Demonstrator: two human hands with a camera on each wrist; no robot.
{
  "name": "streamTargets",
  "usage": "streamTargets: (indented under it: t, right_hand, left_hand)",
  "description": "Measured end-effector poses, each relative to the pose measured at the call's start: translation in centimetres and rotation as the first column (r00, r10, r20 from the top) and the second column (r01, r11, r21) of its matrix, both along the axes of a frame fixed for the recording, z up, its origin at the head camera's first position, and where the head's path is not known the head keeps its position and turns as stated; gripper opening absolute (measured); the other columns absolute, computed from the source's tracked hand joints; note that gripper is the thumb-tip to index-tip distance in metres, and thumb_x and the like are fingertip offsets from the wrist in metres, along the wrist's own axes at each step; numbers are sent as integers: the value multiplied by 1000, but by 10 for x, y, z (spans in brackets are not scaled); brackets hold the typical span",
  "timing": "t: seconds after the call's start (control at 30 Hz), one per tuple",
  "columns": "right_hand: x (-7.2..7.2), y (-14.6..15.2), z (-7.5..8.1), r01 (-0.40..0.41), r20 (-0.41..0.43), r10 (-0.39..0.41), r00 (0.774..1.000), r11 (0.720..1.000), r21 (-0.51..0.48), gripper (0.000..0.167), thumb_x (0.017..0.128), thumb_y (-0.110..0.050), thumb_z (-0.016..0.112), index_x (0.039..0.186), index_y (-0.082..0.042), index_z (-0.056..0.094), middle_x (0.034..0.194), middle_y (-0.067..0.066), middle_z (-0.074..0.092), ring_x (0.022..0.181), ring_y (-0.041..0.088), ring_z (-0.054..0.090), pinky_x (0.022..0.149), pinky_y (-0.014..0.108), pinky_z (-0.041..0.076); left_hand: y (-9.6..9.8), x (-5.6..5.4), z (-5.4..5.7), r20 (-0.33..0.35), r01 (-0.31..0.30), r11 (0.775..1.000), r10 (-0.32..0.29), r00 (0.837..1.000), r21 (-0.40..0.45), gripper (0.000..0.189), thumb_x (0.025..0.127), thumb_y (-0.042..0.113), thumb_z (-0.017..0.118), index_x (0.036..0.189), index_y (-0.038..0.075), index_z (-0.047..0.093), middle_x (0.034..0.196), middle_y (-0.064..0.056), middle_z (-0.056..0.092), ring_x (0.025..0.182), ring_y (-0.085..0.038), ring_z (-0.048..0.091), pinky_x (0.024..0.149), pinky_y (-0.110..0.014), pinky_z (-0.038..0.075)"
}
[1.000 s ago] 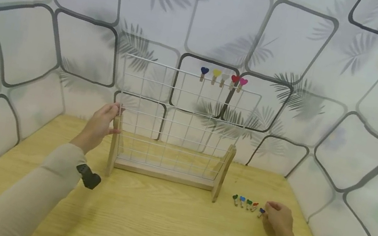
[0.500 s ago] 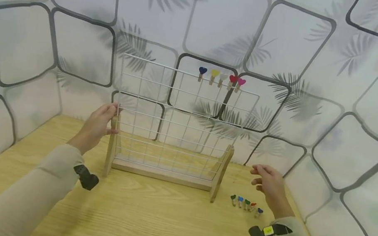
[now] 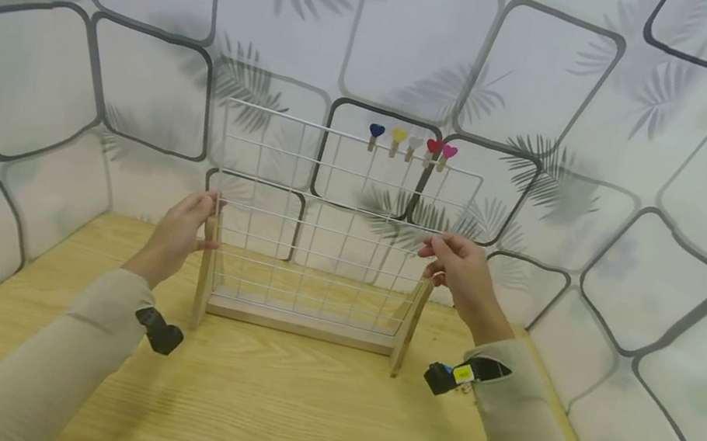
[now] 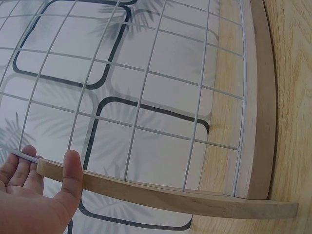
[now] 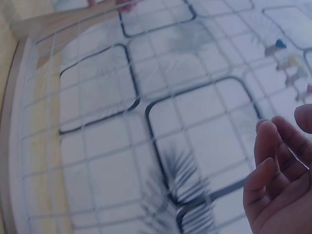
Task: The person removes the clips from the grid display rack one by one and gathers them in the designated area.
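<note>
A white wire grid rack (image 3: 286, 116) stands upright in a wooden stand (image 3: 300, 324). My left hand (image 3: 180, 225) holds its left side; in the left wrist view the thumb lies on the wooden side post (image 4: 146, 194) and the fingers are behind the edge. At the rack's right edge is my right hand (image 3: 463, 275), its fingers loosely bent. The right wrist view shows nothing between them; whether they touch the wire is unclear. Heart-topped clothespins sit along the top wire towards the right: dark blue (image 3: 376, 131), yellow (image 3: 400, 136), white (image 3: 415, 143), red (image 3: 433, 146) and pink (image 3: 449, 151).
The rack stands on a yellow wood-grain table (image 3: 284, 413), near a patterned wall (image 3: 421, 35) at the back. Loose clothespins (image 3: 464, 389) on the table at the right are mostly hidden by the right wrist's camera (image 3: 442, 378).
My right hand has let go of a dark blue clothespin on the table, then risen and moved left to the rack's right edge. The left hand has stayed on the rack.
</note>
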State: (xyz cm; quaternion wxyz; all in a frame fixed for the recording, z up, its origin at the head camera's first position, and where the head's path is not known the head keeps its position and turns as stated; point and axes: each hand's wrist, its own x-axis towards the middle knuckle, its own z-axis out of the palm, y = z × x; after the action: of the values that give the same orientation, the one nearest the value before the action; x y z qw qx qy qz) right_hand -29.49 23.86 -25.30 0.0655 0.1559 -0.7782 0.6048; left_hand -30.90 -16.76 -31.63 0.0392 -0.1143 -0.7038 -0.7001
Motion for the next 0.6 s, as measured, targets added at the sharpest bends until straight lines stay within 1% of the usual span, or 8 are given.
streamTargets:
  t: [0.1, 0.23, 0.33, 0.43, 0.53, 0.6]
  right_hand:
    - [0, -18, 19, -39, -23, 39, 999, 999, 2, 22, 103, -20, 50, 107, -1, 61, 92, 5, 64, 64, 13, 59, 54, 23, 48]
    - [-1, -38, 40, -66, -89, 67, 994, 998, 14, 25, 103, -19, 50, 108, 4, 60, 96, 10, 64, 63, 14, 58, 53, 21, 48]
    - [-4, -51, 52, -70, -134, 72, 988, 997, 22, 26, 103, -18, 50, 109, 6, 60, 98, 14, 65, 61, 13, 59, 53, 21, 49]
    - [-7, -61, 62, -82, -138, 84, 987, 996, 19, 25, 103, -17, 50, 111, 4, 61, 104, 20, 64, 61, 14, 60, 53, 21, 49]
    - [-10, -71, 72, -86, -147, 87, 985, 996, 11, 26, 103, -17, 50, 116, 3, 61, 110, 21, 64, 62, 15, 60, 53, 21, 49]
    - [-14, -77, 79, -74, -172, 75, 982, 997, 11, 28, 103, -18, 50, 119, 3, 60, 112, 19, 64, 62, 17, 61, 53, 22, 50]
  left_hand:
    - [0, 0, -1, 1, -2, 1000, 2, 1000, -8, 60, 107, 37, 25, 153, -2, 16, 156, -21, 20, 144, -34, 14, 90, -34, 52]
    - [0, 0, -3, 2, 1, 1000, -1, 1000, -19, 60, 107, 37, 25, 153, -1, 16, 156, -21, 20, 144, -33, 14, 90, -34, 52]
    - [0, -1, -4, 0, 3, 1000, -3, 1000, -16, 59, 107, 36, 25, 153, -1, 16, 156, -20, 20, 144, -33, 13, 89, -33, 53]
    - [0, -2, -5, -3, 1, 1000, -1, 1000, -8, 59, 108, 36, 26, 153, -1, 15, 156, -21, 19, 144, -34, 14, 87, -32, 53]
    - [-1, -3, -5, -5, -2, 1000, 2, 1000, -7, 60, 107, 36, 26, 153, -1, 16, 156, -21, 19, 144, -34, 14, 87, -31, 54]
    - [-2, -4, -5, -8, -2, 1000, 2, 1000, -12, 60, 107, 37, 26, 153, -1, 16, 156, -21, 20, 144, -34, 14, 86, -31, 54]
